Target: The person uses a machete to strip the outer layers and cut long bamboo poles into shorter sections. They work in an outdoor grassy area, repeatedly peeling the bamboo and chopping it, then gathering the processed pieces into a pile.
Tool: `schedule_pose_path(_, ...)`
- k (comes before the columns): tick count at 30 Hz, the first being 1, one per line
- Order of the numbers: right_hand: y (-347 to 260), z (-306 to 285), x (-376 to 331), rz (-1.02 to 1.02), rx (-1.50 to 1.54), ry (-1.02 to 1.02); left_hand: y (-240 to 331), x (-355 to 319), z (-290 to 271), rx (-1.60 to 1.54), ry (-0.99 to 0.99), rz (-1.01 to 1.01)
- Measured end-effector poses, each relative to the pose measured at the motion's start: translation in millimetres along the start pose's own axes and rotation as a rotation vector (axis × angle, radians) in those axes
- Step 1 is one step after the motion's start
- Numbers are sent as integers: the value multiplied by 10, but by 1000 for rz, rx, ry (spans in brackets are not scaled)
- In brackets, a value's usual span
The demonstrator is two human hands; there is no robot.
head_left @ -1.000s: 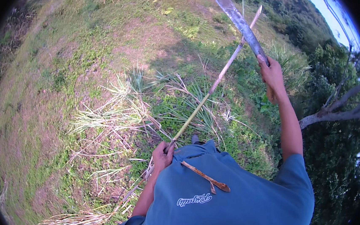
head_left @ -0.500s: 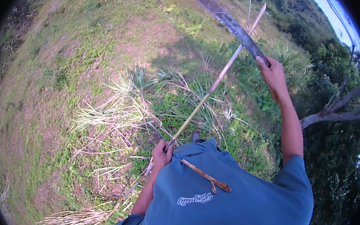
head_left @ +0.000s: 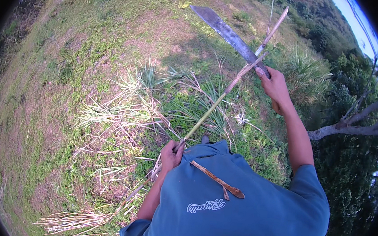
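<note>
My left hand [head_left: 171,155] is closed round a long, green-and-tan reed-like stalk [head_left: 207,113] beside my waist. The stalk slants up and away to the right, while its thin end runs down left behind my forearm toward a dry, brushy plume [head_left: 74,221]. My right hand [head_left: 275,88] grips the dark handle of a machete [head_left: 226,33]. Its broad grey blade points up left and crosses the stalk near the upper end, where the stalk looks split or broken. Whether the edge touches it, I cannot tell.
Cut leaves and stems [head_left: 123,113] lie on the grassy ground ahead of me. A piece of dry brown stalk [head_left: 217,179] rests against my blue shirt. At the right, a tree branch [head_left: 348,129] reaches in beside dense bushes.
My right hand has brought the machete down and left, so the blade now crosses the stalk lower. The stalk's top now looks offset. My left hand keeps its hold.
</note>
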State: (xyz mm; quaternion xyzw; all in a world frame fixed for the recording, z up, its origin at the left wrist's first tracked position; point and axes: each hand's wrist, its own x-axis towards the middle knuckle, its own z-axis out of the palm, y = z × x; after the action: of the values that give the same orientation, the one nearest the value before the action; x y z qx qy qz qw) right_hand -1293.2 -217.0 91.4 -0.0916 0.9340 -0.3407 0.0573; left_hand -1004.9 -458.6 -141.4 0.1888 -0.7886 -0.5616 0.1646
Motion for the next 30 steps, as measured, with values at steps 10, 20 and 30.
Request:
schedule_pose_path(10, -95, 763, -676, -52, -181, -432, -76, 10, 16, -92, -17, -76)
schedule_pose_path(20, 264, 528, -415, 8, 38, -48, -24, 51, 7, -150, -238, -116)
schedule_pose_path(30, 90, 201, -389, 124, 70, 9, 27, 54, -26, -110, -115, -72)
